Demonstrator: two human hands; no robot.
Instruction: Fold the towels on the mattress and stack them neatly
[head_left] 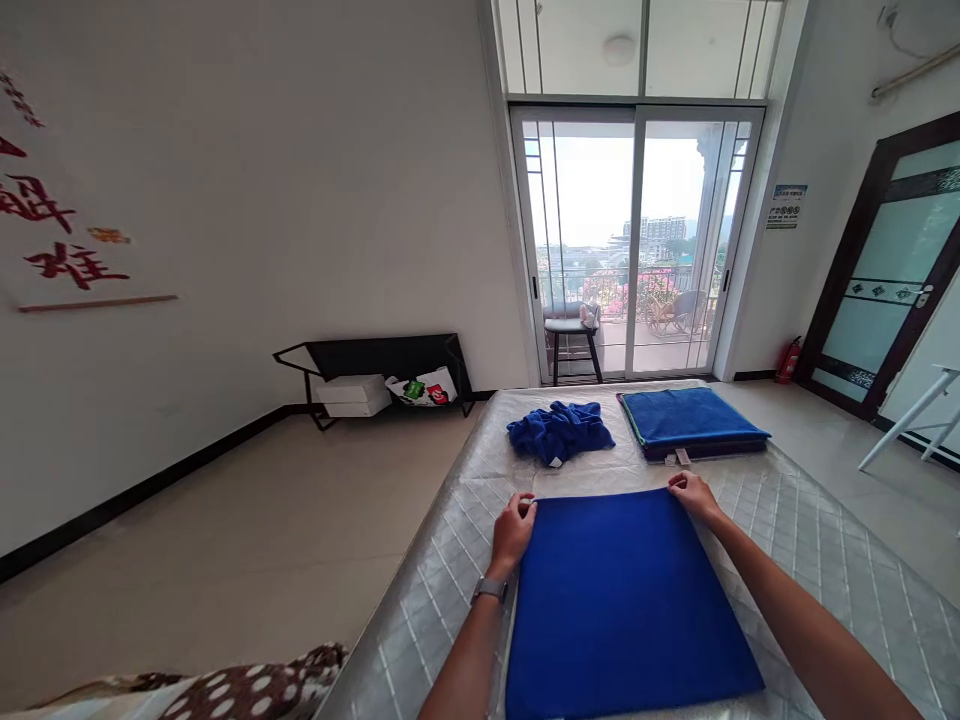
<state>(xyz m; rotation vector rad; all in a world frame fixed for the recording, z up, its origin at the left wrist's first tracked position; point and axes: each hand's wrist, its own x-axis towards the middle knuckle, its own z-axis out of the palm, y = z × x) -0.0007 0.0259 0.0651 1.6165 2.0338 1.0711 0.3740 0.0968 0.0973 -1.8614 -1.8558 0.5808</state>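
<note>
A smooth blue cloth (626, 605) lies flat on the plastic-covered mattress (427, 570), close in front of me. My left hand (514, 528) pinches its far left corner, with a watch on that wrist. At the far right corner, my right hand (691, 494) grips the cloth between thumb and fingers. Beyond the left hand sits a crumpled blue cloth (561, 432) with a small white tag. A stack of folded cloths (694, 418), blue on top, rests farther back on the right.
A black rack (382, 358) with white boxes (354, 394) stands by the left wall. Behind the mattress are a stool (573, 330) and sliding glass doors (636, 240). A fire extinguisher (788, 361) and white metal legs (909, 420) are at right; brown dotted fabric (255, 690) lies lower left.
</note>
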